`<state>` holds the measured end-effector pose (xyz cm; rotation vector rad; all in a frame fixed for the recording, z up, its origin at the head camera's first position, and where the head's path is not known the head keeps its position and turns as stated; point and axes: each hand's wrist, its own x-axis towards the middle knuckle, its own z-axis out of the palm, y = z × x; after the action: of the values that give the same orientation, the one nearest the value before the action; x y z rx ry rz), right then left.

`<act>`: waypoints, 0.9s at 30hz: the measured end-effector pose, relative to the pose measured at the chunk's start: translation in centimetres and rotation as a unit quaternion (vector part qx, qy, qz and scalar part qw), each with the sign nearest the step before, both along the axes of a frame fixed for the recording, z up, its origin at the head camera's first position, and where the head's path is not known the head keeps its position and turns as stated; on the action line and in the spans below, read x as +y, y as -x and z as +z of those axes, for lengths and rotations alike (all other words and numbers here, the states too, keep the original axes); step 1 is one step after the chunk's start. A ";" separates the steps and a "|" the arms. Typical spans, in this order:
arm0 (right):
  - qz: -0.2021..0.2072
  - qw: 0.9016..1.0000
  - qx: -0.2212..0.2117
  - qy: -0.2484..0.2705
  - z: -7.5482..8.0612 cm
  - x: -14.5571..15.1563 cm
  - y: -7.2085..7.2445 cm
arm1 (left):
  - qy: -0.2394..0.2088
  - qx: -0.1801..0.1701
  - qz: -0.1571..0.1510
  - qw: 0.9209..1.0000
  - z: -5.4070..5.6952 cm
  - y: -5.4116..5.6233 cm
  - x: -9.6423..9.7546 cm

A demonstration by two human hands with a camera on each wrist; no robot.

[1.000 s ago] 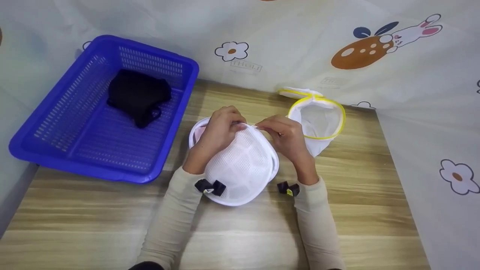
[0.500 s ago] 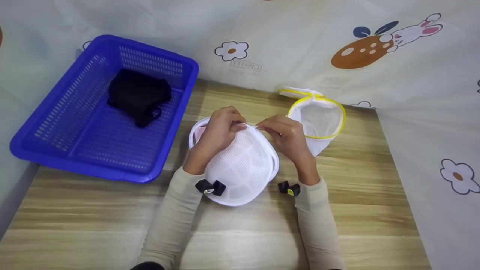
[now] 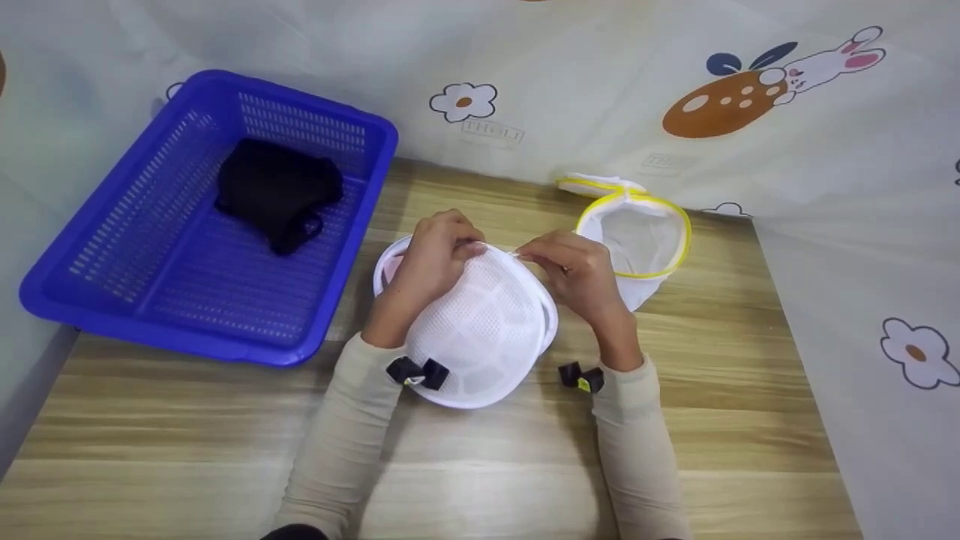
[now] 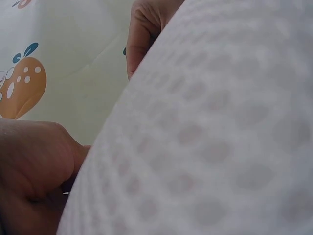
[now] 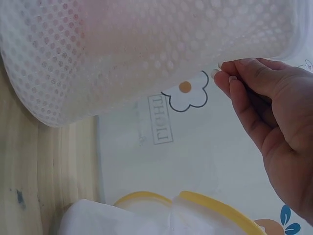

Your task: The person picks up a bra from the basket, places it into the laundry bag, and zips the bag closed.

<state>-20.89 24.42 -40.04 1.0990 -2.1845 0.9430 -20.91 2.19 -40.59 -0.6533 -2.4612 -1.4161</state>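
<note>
White mesh forms the rounded laundry bag (image 3: pixel 480 337), tilted between the two hands over the middle of the wood-grain table (image 3: pixel 750 375). The left hand (image 3: pixel 439 255) grips its upper rim between thumb and fingers. Beside it, the right hand (image 3: pixel 574 266) pinches the rim's edge, perhaps at a zip pull, though that detail is too small to tell. Pink fabric (image 3: pixel 393 266) shows at the bag's left side. Behind the right hand stands a yellow-trimmed mesh bag (image 3: pixel 637 289), lid open; on the left, a blue slotted basket (image 3: pixel 356 225) holds a black garment (image 3: pixel 277 187).
</note>
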 end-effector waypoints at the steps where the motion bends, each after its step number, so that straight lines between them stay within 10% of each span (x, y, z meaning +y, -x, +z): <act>1: 0.001 1.000 0.000 0.001 0.0 0.0 0.0 | 0.000 0.000 -0.001 1.000 0.0 0.0 0.0; 27: -0.002 1.000 -0.004 -0.003 0.5 0.7 -0.1 | -0.006 0.002 0.027 1.000 0.1 0.1 -0.7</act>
<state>-20.77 25.12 -39.56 1.0960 -2.1953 0.9417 -20.99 1.48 -40.52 -0.5820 -2.4467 -1.4070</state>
